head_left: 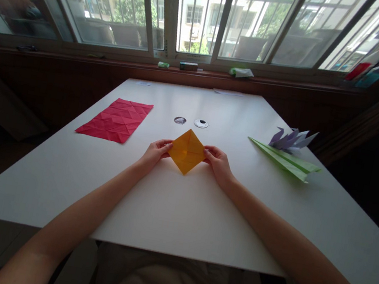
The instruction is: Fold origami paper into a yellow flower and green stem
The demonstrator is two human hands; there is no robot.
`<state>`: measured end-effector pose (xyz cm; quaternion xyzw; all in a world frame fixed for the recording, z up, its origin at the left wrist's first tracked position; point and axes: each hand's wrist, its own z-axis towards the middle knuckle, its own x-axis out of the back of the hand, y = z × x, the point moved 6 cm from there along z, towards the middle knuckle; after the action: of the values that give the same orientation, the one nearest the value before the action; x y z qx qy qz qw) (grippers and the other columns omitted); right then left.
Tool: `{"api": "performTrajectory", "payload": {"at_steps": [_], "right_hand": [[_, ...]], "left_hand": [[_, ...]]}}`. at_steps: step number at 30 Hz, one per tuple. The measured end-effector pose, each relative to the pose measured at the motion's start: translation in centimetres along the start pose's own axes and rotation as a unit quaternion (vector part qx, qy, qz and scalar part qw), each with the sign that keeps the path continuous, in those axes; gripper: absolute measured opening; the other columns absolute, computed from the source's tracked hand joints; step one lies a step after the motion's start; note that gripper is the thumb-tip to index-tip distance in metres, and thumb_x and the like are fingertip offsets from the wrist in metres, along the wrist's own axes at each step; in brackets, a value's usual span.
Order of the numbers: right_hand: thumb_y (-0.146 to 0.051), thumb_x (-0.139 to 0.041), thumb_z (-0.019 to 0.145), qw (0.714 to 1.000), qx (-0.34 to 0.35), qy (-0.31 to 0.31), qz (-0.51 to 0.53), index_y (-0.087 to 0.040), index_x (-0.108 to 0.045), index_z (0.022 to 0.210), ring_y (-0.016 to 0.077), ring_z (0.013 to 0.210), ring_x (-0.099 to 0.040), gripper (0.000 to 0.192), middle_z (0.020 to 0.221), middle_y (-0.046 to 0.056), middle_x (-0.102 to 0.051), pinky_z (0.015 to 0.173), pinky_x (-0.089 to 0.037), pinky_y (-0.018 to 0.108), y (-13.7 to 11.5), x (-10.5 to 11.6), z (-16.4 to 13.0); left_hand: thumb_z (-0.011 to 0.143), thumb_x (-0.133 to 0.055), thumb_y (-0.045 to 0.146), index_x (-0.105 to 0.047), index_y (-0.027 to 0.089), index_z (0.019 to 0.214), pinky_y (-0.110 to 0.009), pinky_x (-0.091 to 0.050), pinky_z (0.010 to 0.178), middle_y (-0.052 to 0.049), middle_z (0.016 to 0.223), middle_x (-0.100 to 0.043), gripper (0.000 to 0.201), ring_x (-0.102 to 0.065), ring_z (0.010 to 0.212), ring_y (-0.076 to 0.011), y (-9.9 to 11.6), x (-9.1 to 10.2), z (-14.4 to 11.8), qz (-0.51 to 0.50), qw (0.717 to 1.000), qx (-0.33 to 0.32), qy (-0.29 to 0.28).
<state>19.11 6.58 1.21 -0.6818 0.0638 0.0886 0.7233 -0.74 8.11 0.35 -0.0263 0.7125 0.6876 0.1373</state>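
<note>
An orange sheet of origami paper (186, 153), turned as a diamond and marked with creases, is held up over the middle of the white table (175, 223). My left hand (156, 152) pinches its left corner between thumb and fingers. On the opposite corner, my right hand (218, 163) has a similar pinch. The paper's top corner points toward the window and its bottom corner toward me. Just beyond it, two small round pieces lie on the table: a dark-patterned disc (180, 120) and a white disc (201, 123) with a black spot.
A creased red paper sheet (116, 120) lies at the left. To the right are a green paper plane (283, 159) and purple folded-paper figures (290, 139). Small packets and a box (188, 66) sit on the windowsill; bottles (368, 71) stand at its right end.
</note>
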Motion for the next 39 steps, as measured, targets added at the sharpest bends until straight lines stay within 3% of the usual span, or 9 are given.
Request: {"api": "performTrajectory", "payload": {"at_steps": [11,30,35,39], "right_hand": [[-0.034,-0.067,0.062,0.995,0.018,-0.035,-0.093,-0.017,-0.060,0.074,0.0127,0.066,-0.057,0.022,0.072,0.001,-0.063,0.057,-0.043,0.024,-0.6,-0.4,-0.5],[-0.029,-0.062,0.064,0.999,0.008,-0.026,-0.025,-0.019,-0.058,0.087,0.0154,0.076,-0.060,0.026,0.083,0.002,-0.065,0.073,-0.049,0.034,-0.1,-0.5,-0.2],[-0.027,-0.063,0.062,0.999,0.033,-0.011,-0.027,-0.019,-0.053,0.072,0.0132,0.068,-0.059,0.016,0.071,-0.001,-0.062,0.068,-0.049,0.032,-0.4,-0.2,-0.3],[-0.026,-0.061,0.064,0.999,0.029,0.008,-0.032,-0.018,-0.060,0.068,0.0153,0.075,-0.059,0.009,0.076,0.001,-0.063,0.075,-0.049,0.034,-0.3,0.0,-0.2]], "left_hand": [[0.060,-0.069,0.034,-0.063,0.014,0.088,-0.030,-0.045,0.072,-0.007,0.086,-0.066,0.034,-0.060,0.079,-0.0199,1.0,-1.4,-1.2,0.072,0.995,-0.012,-0.067],[0.064,-0.065,0.041,-0.064,0.014,0.087,-0.030,-0.046,0.073,-0.007,0.087,-0.067,0.036,-0.061,0.080,-0.0195,-0.2,-0.6,-0.2,-0.001,0.999,0.028,-0.029],[0.064,-0.067,0.037,-0.055,0.018,0.108,-0.029,-0.047,0.070,-0.006,0.088,-0.067,0.050,-0.061,0.080,-0.0187,0.1,-0.5,-0.3,0.010,0.999,0.014,-0.038],[0.065,-0.066,0.035,-0.050,0.020,0.117,-0.030,-0.047,0.074,-0.007,0.094,-0.065,0.057,-0.060,0.086,-0.0193,0.5,-0.7,-0.4,0.019,0.998,0.000,-0.061]]}}
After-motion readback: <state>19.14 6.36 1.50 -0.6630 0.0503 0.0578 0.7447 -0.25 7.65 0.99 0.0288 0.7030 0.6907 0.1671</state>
